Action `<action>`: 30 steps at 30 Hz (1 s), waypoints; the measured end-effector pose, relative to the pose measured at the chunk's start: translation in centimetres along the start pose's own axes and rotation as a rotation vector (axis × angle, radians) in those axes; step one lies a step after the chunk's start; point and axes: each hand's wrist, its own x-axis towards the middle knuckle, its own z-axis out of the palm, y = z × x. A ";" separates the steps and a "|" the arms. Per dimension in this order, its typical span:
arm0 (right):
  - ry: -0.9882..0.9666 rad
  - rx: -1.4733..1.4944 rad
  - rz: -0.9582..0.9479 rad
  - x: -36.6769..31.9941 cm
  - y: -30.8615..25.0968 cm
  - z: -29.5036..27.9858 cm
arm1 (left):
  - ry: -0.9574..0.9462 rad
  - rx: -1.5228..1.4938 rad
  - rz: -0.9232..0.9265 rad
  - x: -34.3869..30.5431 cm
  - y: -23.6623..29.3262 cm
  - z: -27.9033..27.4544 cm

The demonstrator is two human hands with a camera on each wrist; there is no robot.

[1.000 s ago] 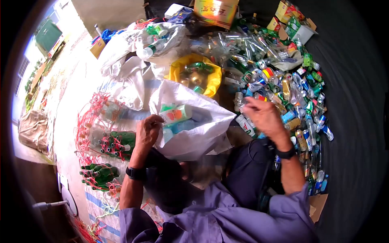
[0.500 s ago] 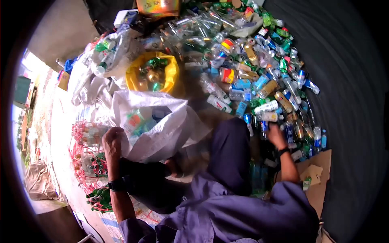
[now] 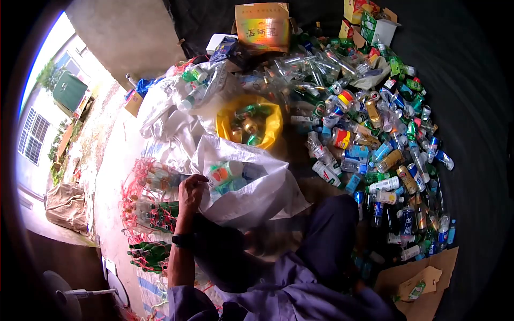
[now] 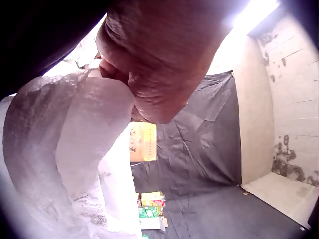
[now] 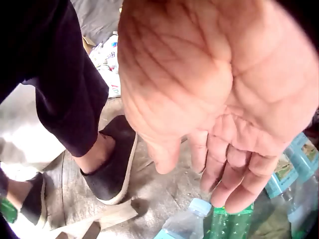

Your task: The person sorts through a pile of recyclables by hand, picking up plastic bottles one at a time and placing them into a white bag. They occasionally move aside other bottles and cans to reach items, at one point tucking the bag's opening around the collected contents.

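In the head view my left hand (image 3: 193, 193) pinches the left rim of a white woven sack (image 3: 257, 206). Inside the sack's mouth lie plastic bottles (image 3: 222, 174) with green and pale labels. The left wrist view shows the hand (image 4: 159, 59) from close by, with the sack's edge (image 4: 94, 114) running up to its fingers. My right hand (image 5: 209, 94) appears in the right wrist view, fingers loosely extended, nothing gripped. Its fingertips are right at a green plastic bottle (image 5: 230, 225), beside a clear bottle with a light blue cap (image 5: 199, 207). In the head view this hand is hidden in shadow by the right leg.
A large heap of bottles and cans (image 3: 385, 155) spreads to the right. Behind the sack stands a yellow bag (image 3: 224, 120) holding cans and bottles. Bundled green bottles (image 3: 150, 255) lie left. A flattened cardboard box (image 3: 444, 273) is at lower right. A shoe (image 5: 112, 172) rests on the floor.
My right hand has gone from over the near side of the heap, down past its right edge, to beside my right leg. My left hand stays at the sack's rim. The head view has swung about.
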 end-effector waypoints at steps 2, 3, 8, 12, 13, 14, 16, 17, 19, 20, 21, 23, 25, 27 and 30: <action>0.007 0.005 0.013 -0.1 0.1 -0.2 | -0.012 -0.025 -0.004 0.0 -0.1 0.0; 0.009 0.004 0.017 -0.3 0.2 -0.2 | -0.008 0.001 0.011 0.1 -0.4 0.0; 0.022 0.000 0.043 -0.4 1.0 -0.8 | -0.005 -0.056 0.023 -0.1 -1.1 -0.3; 0.034 0.005 0.048 -0.4 1.5 -1.2 | -0.006 -0.057 0.008 -0.1 -0.8 -0.2; 0.035 0.005 0.057 -0.5 1.7 -1.2 | -0.004 -0.056 0.007 -0.1 -0.6 -0.2; 0.039 0.009 0.057 -0.6 1.9 -1.3 | 0.002 -0.032 0.034 -0.1 -0.4 -0.1; 0.041 0.015 0.067 -0.7 2.1 -1.3 | 0.003 -0.006 0.060 -0.1 -0.3 -0.2; 0.043 0.018 0.071 -0.9 2.3 -1.1 | 0.003 -0.008 0.052 0.0 -0.2 -0.1; 0.042 0.029 0.082 -1.1 2.6 -0.8 | -0.002 -0.007 0.044 -0.1 0.0 0.0; 0.043 0.034 0.086 -1.1 2.7 -0.6 | 0.000 0.004 0.029 -0.2 0.4 -0.1; 0.043 0.037 0.094 -1.2 2.8 -0.4 | 0.001 0.016 0.014 -0.2 0.6 -0.1; 0.038 0.041 0.110 -1.7 3.1 0.4 | 0.004 0.033 0.027 0.0 0.5 0.0; 0.037 0.064 0.113 -1.8 3.3 1.3 | 0.004 0.054 0.041 0.0 0.5 0.1; 0.044 0.071 0.120 -2.6 4.3 2.4 | 0.018 0.068 0.063 -0.2 0.9 0.3; 0.086 0.074 0.106 -3.7 6.3 3.8 | 0.016 0.241 0.124 0.1 0.3 0.6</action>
